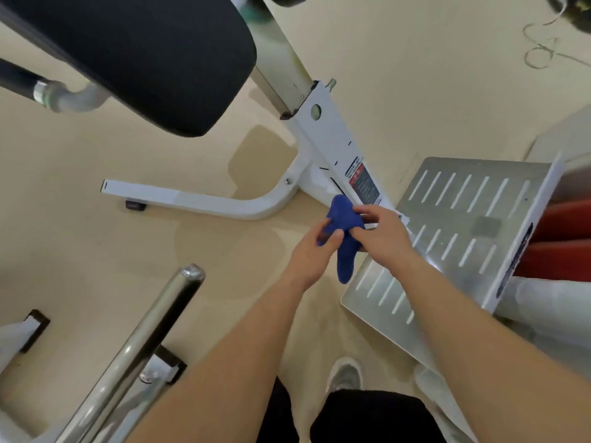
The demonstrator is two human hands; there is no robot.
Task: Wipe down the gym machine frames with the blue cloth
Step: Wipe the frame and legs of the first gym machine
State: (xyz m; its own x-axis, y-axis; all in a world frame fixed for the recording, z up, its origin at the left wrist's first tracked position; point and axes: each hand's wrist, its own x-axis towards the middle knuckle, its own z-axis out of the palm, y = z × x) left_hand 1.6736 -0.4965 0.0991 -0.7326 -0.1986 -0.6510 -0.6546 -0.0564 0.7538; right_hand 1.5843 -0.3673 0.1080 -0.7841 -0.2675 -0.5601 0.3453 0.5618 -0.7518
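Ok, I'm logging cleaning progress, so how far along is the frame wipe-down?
Done: nothing tells a wiped part from an unwiped one on the white frame. In hand: the left hand and right hand both hold the bunched blue cloth in the air, seemingly refolding it, not visibly touching metal. Left: likely the frame's upright, its curved base leg and the chrome bar nearby.
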